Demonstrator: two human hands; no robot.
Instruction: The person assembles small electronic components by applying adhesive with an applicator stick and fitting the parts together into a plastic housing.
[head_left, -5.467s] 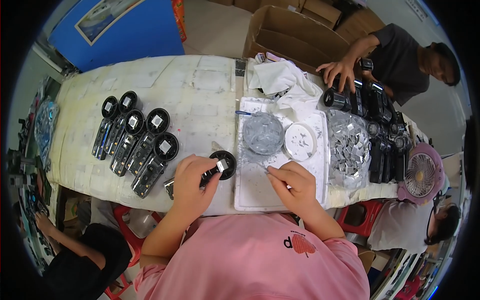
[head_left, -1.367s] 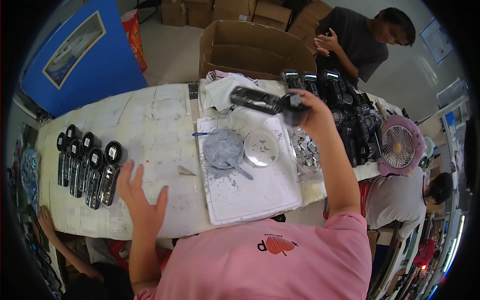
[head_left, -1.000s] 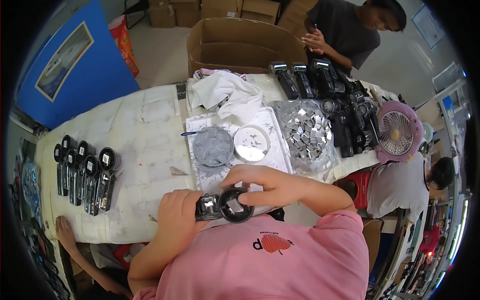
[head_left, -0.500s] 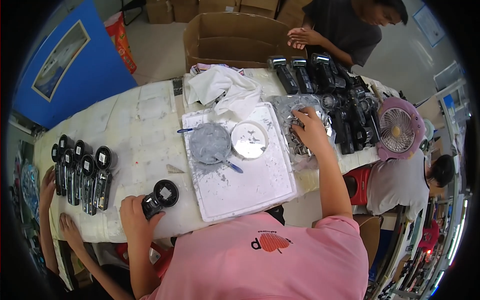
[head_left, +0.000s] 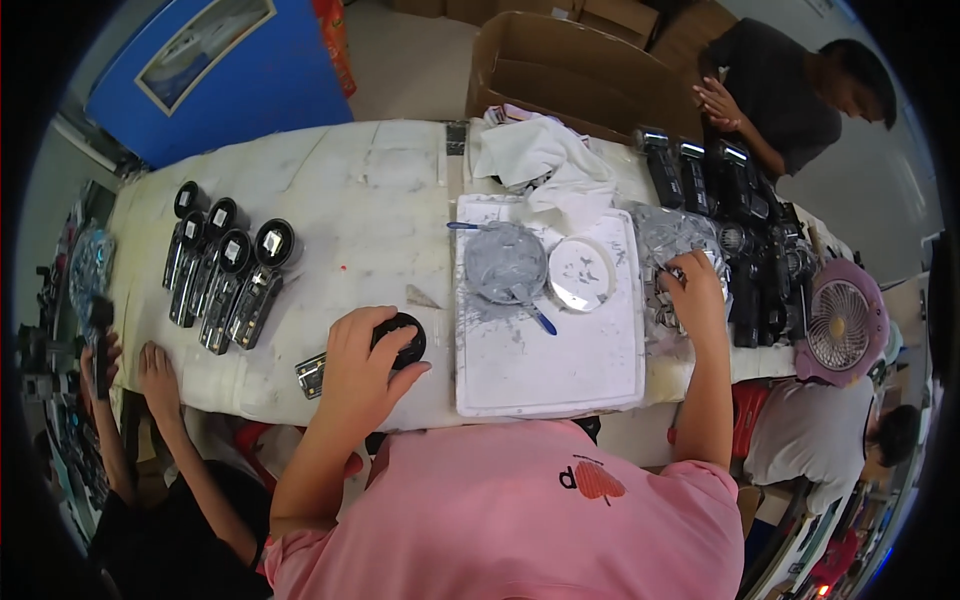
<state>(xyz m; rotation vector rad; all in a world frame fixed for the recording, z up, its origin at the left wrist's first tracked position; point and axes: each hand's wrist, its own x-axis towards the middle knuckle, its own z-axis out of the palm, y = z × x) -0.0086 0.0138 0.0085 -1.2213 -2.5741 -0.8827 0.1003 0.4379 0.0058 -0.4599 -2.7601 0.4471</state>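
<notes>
My left hand (head_left: 362,365) curves over a black handheld device (head_left: 311,376) with a round head, lying on the table in front of me. Its fingers rest on the round head, and its thumb points right. At a clear plastic bag (head_left: 672,228) of small metallic parts, my right hand (head_left: 697,290) has its fingertips pinched together; what is between them is too small to make out. Between my hands lies a white tray (head_left: 545,375). On it stand a tub of grey paste (head_left: 505,262) with a blue-handled tool (head_left: 542,318) and a round white dish (head_left: 582,275) with grey smears.
Several similar devices (head_left: 228,285) stand grouped at the left. A co-worker's hand beside them holds another device (head_left: 101,340). White cloths (head_left: 545,165) lie behind the tray. Black devices (head_left: 765,270) and a purple fan (head_left: 842,322) fill the right end. Another person stands beyond a large carton (head_left: 570,65).
My left hand has shifted from the device's handle onto its round head. The co-worker at left has lifted one device off the group. My right hand stays at the bag; the whole view has shifted.
</notes>
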